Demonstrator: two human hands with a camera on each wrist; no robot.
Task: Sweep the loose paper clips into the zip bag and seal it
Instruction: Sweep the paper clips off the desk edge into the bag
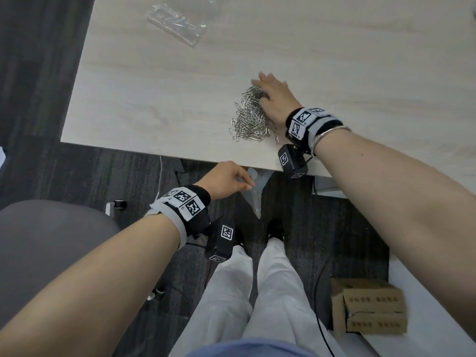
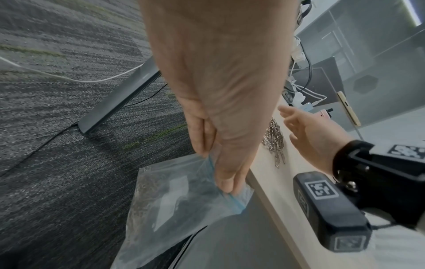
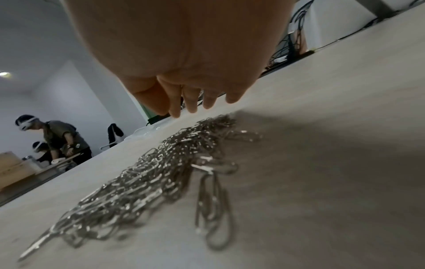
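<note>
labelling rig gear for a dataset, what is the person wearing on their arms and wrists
Both forearms are bare, no sleeves. Each wrist carries a black band with a grey strap and white blocks printed with black square markers. A black camera box hangs below each. A thin silver bangle circles the right wrist.

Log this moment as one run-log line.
step: sweeping | left hand: pinches zip bag rim below table edge | right hand: open behind paper clips | bag: unsealed
</note>
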